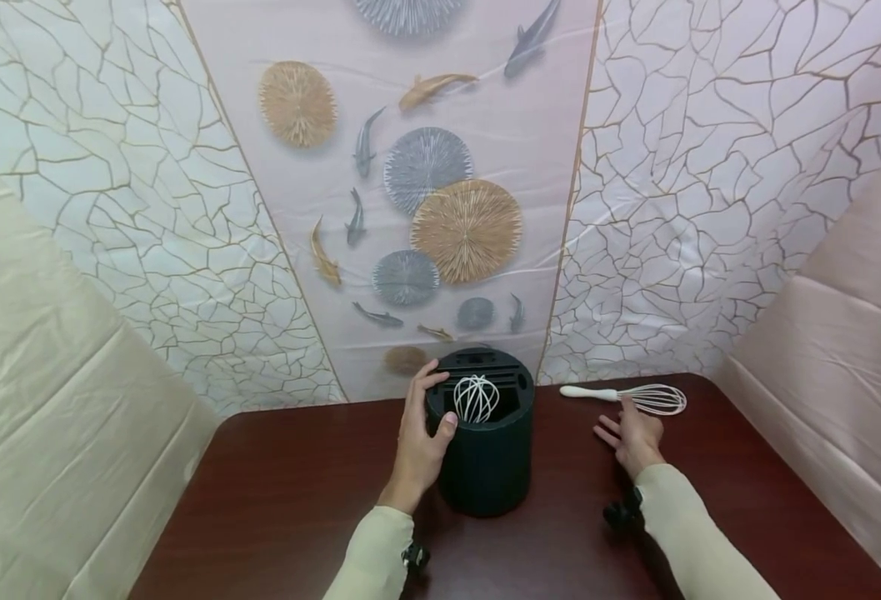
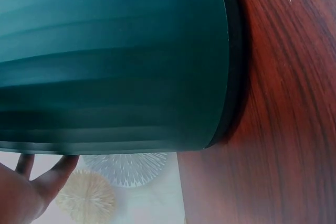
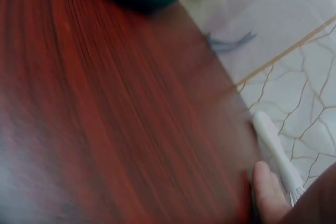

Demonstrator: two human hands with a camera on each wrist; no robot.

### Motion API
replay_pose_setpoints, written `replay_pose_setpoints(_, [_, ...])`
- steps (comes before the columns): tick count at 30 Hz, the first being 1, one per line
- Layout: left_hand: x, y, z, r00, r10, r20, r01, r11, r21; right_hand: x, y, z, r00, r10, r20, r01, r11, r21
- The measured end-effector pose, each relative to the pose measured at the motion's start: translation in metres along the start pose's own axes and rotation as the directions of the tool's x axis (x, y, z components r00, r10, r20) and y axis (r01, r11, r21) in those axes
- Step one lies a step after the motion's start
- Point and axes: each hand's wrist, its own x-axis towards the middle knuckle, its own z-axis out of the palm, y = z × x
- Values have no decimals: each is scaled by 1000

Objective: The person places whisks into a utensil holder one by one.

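Note:
A dark green, round utensil holder (image 1: 485,467) stands upright on the table, and its side fills much of the left wrist view. Its black top has slots and a larger opening, where the white wire head of a whisk (image 1: 476,398) shows; the rest of that whisk is hidden. My left hand (image 1: 419,442) grips the holder's upper left side, thumb near the front rim and fingers further back. Another white whisk (image 1: 590,392) lies near the table's back edge, handle pointing left. Over its wire end reaches my right hand (image 1: 638,437), fingers spread; whether they touch it I cannot tell.
The dark red-brown wooden table (image 1: 297,500) ends at a patterned cloth backdrop (image 1: 260,250) close behind the holder and the loose whisk. Pale padded panels (image 1: 50,400) slope up along both sides. Dark devices sit on both wrists.

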Motion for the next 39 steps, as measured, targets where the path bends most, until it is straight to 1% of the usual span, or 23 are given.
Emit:
replay_pose_setpoints(6, [1,0,3,1000,-11,-1,11,1000,-20,17,-6,-4,994,-21,-109,11,996,-92])
replay_pose_setpoints(11, [4,0,5,1000,-9,5,9,1000,-22,34,-13,-10,985,6,-174,-26,993,-112])
replay_pose_setpoints(16, [5,2,11,1000,-13,26,14,999,-36,42,-17,-21,981,36,-190,-58,992,-112])
replay_pose_setpoints(20, [6,3,13,999,-16,32,18,999,-37,41,-19,-28,981,56,-186,-71,995,-76])
replay_pose_setpoints(24, [7,2,13,1000,-11,18,11,999,-45,37,-19,-29,981,50,-187,-54,998,-15])
replay_pose_setpoints(26, [8,2,12,1000,-10,17,11,999,-51,35,-19,-30,985,44,-169,-42,999,14])
replay_pose_setpoints(28, [8,2,10,1000,-16,19,17,999,-52,32,-20,-30,990,47,-134,-42,998,38])
replay_pose_setpoints(32, [6,2,5,1000,-29,10,30,998,-53,27,-22,-32,997,76,-16,-76,996,48])
replay_pose_setpoints(36, [3,0,0,1000,-24,3,24,999,-48,20,-18,-38,989,119,87,-127,987,95])
replay_pose_setpoints(39, [1,-3,-1,1000,-16,6,16,999,-41,16,-11,-46,977,115,177,-141,980,142])
